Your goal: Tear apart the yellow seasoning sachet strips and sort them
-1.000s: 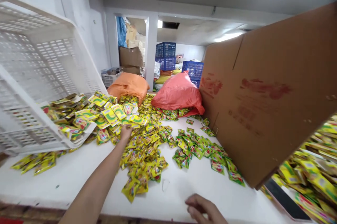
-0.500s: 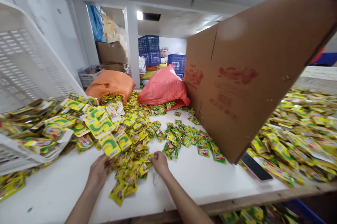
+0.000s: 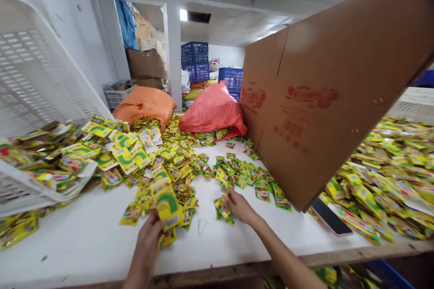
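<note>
Low on the white table [image 3: 210, 243], my left hand [image 3: 147, 237] is closed on the lower end of a flat yellow-and-green packet [image 3: 167, 205] with a barcode. More such packets and small yellow sachets [image 3: 132, 213] lie around and under it. To the right, my right hand [image 3: 240, 206] has its fingertips closed on a few small yellow-and-green sachets [image 3: 224, 211] against the tabletop. Just beyond that hand spreads a group of green sachets [image 3: 240, 173]. A thin loop of string or band [image 3: 202, 227] rests between my hands.
A large cardboard box [image 3: 305, 72] leans over the table's right side, with a phone [image 3: 330, 217] beside its lower corner. A white crate [image 3: 64, 78] tips packets out at left. Orange [image 3: 145, 101] and red [image 3: 213, 110] sacks spill sachets at the back. Another packet heap [image 3: 383, 180] covers the far right.
My right hand has moved right, bringing small sachets away from the central pile. My left hand has come right and nearer, and a yellow-and-green packet has shifted with it.
</note>
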{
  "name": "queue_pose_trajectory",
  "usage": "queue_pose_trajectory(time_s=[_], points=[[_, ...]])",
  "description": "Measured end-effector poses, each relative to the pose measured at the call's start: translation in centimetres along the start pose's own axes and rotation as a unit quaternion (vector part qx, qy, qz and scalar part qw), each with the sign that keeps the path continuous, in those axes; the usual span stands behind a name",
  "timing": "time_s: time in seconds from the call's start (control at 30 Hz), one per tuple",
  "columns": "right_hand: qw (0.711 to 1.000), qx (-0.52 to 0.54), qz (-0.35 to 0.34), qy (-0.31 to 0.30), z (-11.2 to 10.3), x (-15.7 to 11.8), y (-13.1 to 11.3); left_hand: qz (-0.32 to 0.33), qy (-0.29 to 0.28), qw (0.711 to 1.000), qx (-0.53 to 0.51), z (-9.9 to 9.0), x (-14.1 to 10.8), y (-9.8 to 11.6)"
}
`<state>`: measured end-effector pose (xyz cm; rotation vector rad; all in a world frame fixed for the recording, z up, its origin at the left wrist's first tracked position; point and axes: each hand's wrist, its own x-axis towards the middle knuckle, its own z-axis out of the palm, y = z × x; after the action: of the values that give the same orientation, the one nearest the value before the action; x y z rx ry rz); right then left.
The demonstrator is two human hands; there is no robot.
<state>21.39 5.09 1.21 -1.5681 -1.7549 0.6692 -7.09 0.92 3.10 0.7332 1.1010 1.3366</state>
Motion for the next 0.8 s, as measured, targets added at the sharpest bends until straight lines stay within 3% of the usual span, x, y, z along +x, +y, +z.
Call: queue_pose_trajectory(time_s=[0.13, 0.27, 0.5, 0.67, 0.8], points=[[0.999, 0.018, -0.018, -0.037, -2.4, -3.5, 0.6, -0.035, -0.055, 0.998, -0.011, 1.4, -1.7, -1.8], [0.997, 0.016, -0.025, -0.074, -4.7, -3.4, 0.1, -0.058, -0.119, 0.99, -0.048, 2.5, -2.5, -2.5], [0.975, -0.073, -0.052, -0.203, -2.1, -2.1, -1.6, -0.059, -0.141, 0.988, -0.026, 2.8, -2.0, -3.9], [0.97, -0.163, -0.073, -0.162, -1.6, -4.2, -2.2, -0.096, -0.131, 0.986, -0.036, 2.7, -2.3, -3.7], [0.973, -0.186, -0.079, -0.116, -1.9, -6.5, -2.8, -0.128, -0.168, 0.976, -0.061, 3.6, -2.6, -3.3]])
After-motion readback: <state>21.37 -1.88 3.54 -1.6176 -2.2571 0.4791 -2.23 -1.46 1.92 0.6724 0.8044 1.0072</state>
